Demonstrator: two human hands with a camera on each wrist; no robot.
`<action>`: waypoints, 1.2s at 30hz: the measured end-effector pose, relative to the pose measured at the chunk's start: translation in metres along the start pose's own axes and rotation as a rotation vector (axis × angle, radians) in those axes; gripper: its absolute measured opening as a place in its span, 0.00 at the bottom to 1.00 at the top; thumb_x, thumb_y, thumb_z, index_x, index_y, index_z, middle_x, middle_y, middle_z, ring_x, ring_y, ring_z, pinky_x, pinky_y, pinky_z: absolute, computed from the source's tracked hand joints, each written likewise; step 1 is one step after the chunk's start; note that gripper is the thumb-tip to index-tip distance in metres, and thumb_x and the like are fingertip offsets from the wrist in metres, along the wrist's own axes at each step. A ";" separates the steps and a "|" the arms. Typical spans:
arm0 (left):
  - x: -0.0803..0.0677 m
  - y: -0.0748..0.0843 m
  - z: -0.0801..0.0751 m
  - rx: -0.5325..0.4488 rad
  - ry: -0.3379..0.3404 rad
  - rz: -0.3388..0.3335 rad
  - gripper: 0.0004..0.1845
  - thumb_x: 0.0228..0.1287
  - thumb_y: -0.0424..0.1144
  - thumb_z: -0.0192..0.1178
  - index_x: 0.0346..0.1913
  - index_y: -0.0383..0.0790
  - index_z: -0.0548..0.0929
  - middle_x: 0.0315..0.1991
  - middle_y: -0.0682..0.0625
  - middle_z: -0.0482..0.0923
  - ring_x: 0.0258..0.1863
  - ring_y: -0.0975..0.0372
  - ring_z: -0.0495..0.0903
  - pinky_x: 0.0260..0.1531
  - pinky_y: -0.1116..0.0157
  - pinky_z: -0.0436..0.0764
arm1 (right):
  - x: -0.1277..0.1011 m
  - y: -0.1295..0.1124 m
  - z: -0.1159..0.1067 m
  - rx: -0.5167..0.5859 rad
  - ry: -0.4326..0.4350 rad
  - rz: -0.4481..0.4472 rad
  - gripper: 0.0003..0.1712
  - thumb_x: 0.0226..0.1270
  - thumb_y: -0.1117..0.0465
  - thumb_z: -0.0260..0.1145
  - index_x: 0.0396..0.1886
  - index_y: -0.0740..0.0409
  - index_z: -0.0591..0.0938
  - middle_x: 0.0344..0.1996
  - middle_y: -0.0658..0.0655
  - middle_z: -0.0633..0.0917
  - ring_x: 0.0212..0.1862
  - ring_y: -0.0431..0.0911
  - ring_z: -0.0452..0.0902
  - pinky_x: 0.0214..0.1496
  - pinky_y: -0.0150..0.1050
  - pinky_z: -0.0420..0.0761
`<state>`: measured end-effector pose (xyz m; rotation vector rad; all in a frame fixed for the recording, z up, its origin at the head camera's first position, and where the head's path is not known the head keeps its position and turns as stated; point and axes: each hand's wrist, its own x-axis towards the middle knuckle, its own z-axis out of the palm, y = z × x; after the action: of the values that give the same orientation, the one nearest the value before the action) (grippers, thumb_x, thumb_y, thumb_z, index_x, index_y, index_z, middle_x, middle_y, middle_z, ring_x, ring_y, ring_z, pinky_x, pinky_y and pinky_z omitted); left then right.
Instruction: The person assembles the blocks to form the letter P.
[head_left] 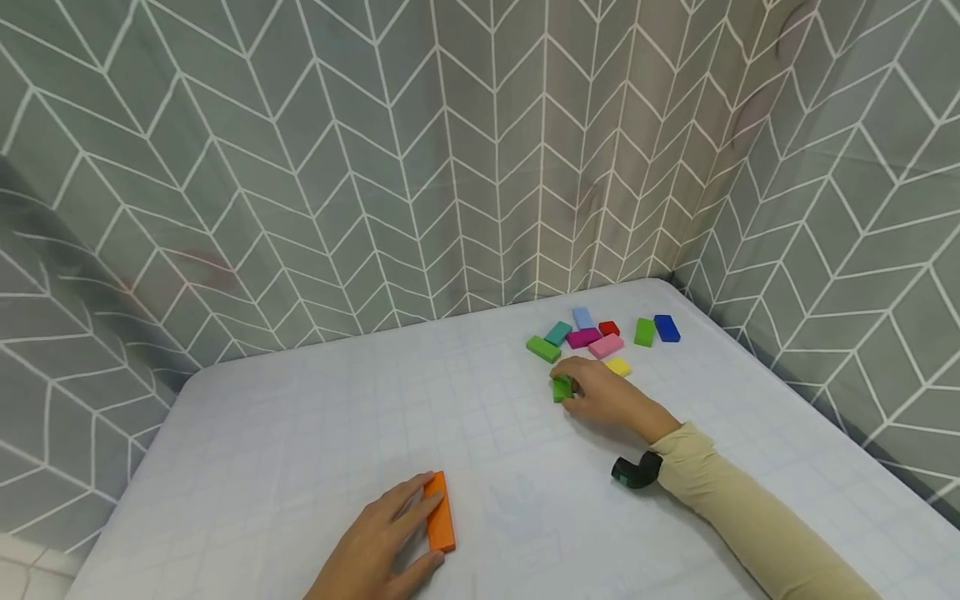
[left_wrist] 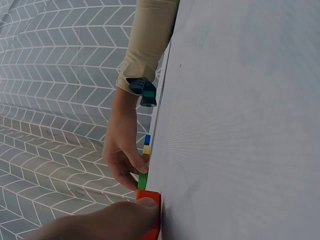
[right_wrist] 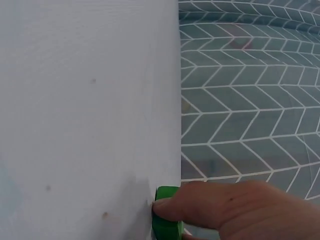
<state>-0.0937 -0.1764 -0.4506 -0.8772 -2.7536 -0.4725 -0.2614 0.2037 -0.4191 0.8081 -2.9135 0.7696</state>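
White table (head_left: pixel 315 442) with faint grid lines. Gray curtain (head_left: pixel 465 150), white zigzag pattern, behind and at both sides. Far right of table: long green block (head_left: pixel 543 348), teal block (head_left: pixel 558 333), magenta block (head_left: pixel 582 338), light blue block (head_left: pixel 582 317), red block (head_left: pixel 609 328), pink block (head_left: pixel 606 346) bunched; yellow block (head_left: pixel 619 367) nearer, partly covered; short green block (head_left: pixel 644 332) beside dark blue block (head_left: pixel 667 328).

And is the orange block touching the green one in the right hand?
Apart: the head view shows a stretch of white table between orange block and held green block.
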 end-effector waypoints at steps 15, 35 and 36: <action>0.003 0.004 -0.003 -0.032 0.049 0.063 0.34 0.68 0.60 0.69 0.68 0.40 0.82 0.72 0.51 0.71 0.66 0.58 0.75 0.56 0.55 0.82 | 0.023 -0.080 0.037 0.235 -0.011 -0.235 0.21 0.62 0.66 0.77 0.55 0.63 0.84 0.48 0.52 0.85 0.47 0.49 0.81 0.46 0.37 0.83; 0.001 0.005 -0.008 -0.061 -0.019 0.052 0.34 0.69 0.58 0.68 0.69 0.38 0.81 0.73 0.50 0.69 0.65 0.57 0.76 0.55 0.56 0.83 | 0.051 -0.136 0.089 0.269 -0.115 -0.432 0.19 0.63 0.65 0.78 0.53 0.63 0.88 0.51 0.53 0.88 0.44 0.37 0.80 0.48 0.27 0.79; 0.001 0.004 -0.008 -0.060 -0.012 0.055 0.34 0.68 0.57 0.69 0.68 0.38 0.81 0.73 0.49 0.70 0.65 0.57 0.76 0.55 0.56 0.83 | 0.051 -0.137 0.089 0.262 -0.116 -0.428 0.20 0.63 0.65 0.78 0.54 0.63 0.88 0.53 0.54 0.87 0.45 0.37 0.81 0.50 0.27 0.78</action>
<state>-0.0913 -0.1752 -0.4417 -0.9702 -2.7312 -0.5443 -0.2289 0.0364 -0.4273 1.4791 -2.6072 1.0920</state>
